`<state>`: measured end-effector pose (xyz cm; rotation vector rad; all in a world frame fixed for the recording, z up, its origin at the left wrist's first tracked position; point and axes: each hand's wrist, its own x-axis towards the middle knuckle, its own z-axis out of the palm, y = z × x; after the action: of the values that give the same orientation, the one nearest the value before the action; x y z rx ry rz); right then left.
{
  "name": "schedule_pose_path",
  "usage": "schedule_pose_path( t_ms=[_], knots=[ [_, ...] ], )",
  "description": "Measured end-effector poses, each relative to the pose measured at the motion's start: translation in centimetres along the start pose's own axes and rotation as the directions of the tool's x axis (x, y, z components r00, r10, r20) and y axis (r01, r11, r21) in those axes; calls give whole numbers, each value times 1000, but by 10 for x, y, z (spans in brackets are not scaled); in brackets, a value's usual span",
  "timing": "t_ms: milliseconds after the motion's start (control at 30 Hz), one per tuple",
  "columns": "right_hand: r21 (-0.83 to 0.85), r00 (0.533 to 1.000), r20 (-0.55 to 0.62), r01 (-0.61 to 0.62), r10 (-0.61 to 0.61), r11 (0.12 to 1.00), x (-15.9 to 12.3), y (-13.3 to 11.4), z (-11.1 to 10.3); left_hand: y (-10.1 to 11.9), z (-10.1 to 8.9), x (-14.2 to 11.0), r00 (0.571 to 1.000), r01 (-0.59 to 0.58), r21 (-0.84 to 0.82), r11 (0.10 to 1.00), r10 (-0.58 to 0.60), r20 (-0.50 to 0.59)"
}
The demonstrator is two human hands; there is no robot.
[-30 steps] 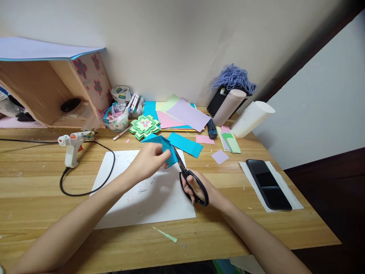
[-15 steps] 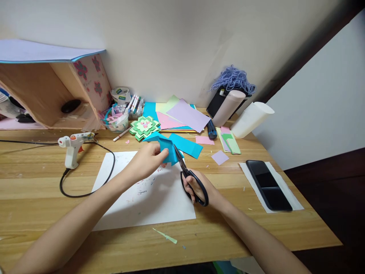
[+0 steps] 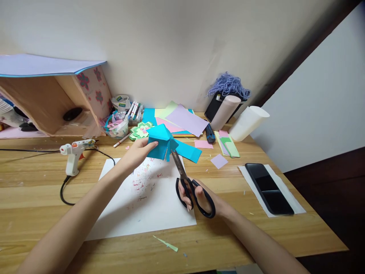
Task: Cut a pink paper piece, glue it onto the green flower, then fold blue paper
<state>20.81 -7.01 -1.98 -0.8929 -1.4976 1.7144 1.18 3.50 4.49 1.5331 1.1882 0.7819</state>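
Note:
My left hand (image 3: 141, 152) pinches a folded piece of blue paper (image 3: 160, 133) by its left side, above a white sheet (image 3: 148, 205) marked with coloured smudges. A narrow strip hangs from the blue paper's lower right part. In my right hand (image 3: 199, 198) are black-handled scissors (image 3: 180, 171), fingers through the loops, blades pointing up at the strip's edge. Whether the blades touch the paper I cannot tell. Behind lies a flat blue paper strip (image 3: 189, 151), and a layered green paper flower (image 3: 139, 131) is partly hidden by the held paper.
A white glue gun (image 3: 74, 152) with a black cord stands at the left. Coloured paper sheets (image 3: 186, 120) lie by the wall, near a box cutter (image 3: 210, 134). To the right are a phone (image 3: 269, 188) and a paper roll (image 3: 249, 123). A green scrap (image 3: 165, 243) lies in front.
My left hand has turned the blue paper, so its folded face and a hanging strip now show. The scissors have drawn slightly down and their handles are spread wider. The view has tilted slightly upward.

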Motion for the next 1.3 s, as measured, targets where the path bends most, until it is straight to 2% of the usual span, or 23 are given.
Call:
schedule_pose_path(
  t_ms=[67, 167, 267, 300, 333, 367, 467, 533, 567, 633, 733, 800, 833, 900, 933, 1000, 1033, 1067, 1100, 1133, 1167, 1200, 1300],
  knots=[
    [19, 987, -128, 101, -98, 995, 4, -1, -3, 2, -7, 0, 999, 25, -57, 998, -23, 27],
    [-70, 903, -397, 150, -166, 986, 12, -7, -14, 7, -17, -5, 983, 52, -87, 995, -36, 179],
    [-165, 795, -570, 140, -210, 976, 19, -11, -25, 8, -24, -10, 918, 46, -82, 996, -9, 397],
    [-165, 777, -590, 152, -221, 975, 21, -12, -28, 7, -25, -10, 886, 35, -74, 997, 4, 464],
    [-150, 777, -588, 168, -225, 974, 21, -11, -30, 6, -24, -11, 847, 23, -64, 998, 15, 531],
    [-119, 800, -561, 175, -211, 977, 22, -11, -31, 5, -23, -11, 803, 12, -54, 998, 22, 595],
    [29, 905, -410, 138, -114, 990, 21, -7, -29, 2, -17, -9, 664, 2, -24, 1000, 17, 747],
    [82, 928, -366, 111, -74, 990, 20, -5, -26, 0, -12, -8, 613, 6, -2, 1000, -2, 790],
    [83, 924, -374, 117, -78, 990, 19, -4, -24, 0, -10, -8, 612, 5, 13, 1000, -14, 791],
    [49, 902, -418, 144, -110, 988, 19, -5, -22, -1, -6, -7, 663, 14, 36, 999, -36, 748],
    [25, 851, -509, 165, -129, 986, 20, -6, -22, -6, -4, -2, 823, 86, -18, 996, -61, 565],
    [54, 794, -598, 174, -108, 983, 23, -6, -24, -11, -4, 6, 916, 164, -170, 972, -87, 392],
    [79, 754, -650, 189, -93, 979, 24, -6, -25, -15, -4, 10, 947, 194, -268, 944, -109, 302],
    [148, 673, -737, 241, -55, 959, 26, -5, -28, -22, -3, 18, 978, 206, -426, 881, -170, 121],
    [192, 649, -760, 272, -33, 943, 27, -6, -29, -25, -2, 20, 980, 186, -445, 876, -199, 18],
    [288, 636, -772, 330, 14, 899, 29, -7, -31, -29, 3, 19, 959, 155, -343, 927, -224, -173],
    [327, 631, -775, 359, 31, 874, 29, -8, -31, -29, 7, 16, 953, 164, -247, 955, -218, -209],
    [353, 618, -785, 389, 43, 851, 29, -9, -31, -27, 12, 10, 959, 193, -156, 969, -220, -178],
    [367, 595, -802, 421, 52, 830, 29, -10, -31, -25, 19, 4, 970, 234, -90, 968, -239, -49],
    [372, 569, -820, 451, 60, 811, 29, -10, -30, -21, 26, -4, 945, 289, -41, 957, -278, 174],
    [377, 553, -830, 472, 65, 797, 28, -10, -28, -18, 34, -11, 891, 308, -9, 951, -285, 355],
    [385, 555, -829, 479, 67, 789, 28, -10, -27, -15, 42, -18, 855, 294, -7, 956, -260, 450],
    [406, 615, -786, 449, 54, 796, 28, -7, -21, -13, 62, -32, 866, 269, -161, 950, -166, 472]
  ],
)
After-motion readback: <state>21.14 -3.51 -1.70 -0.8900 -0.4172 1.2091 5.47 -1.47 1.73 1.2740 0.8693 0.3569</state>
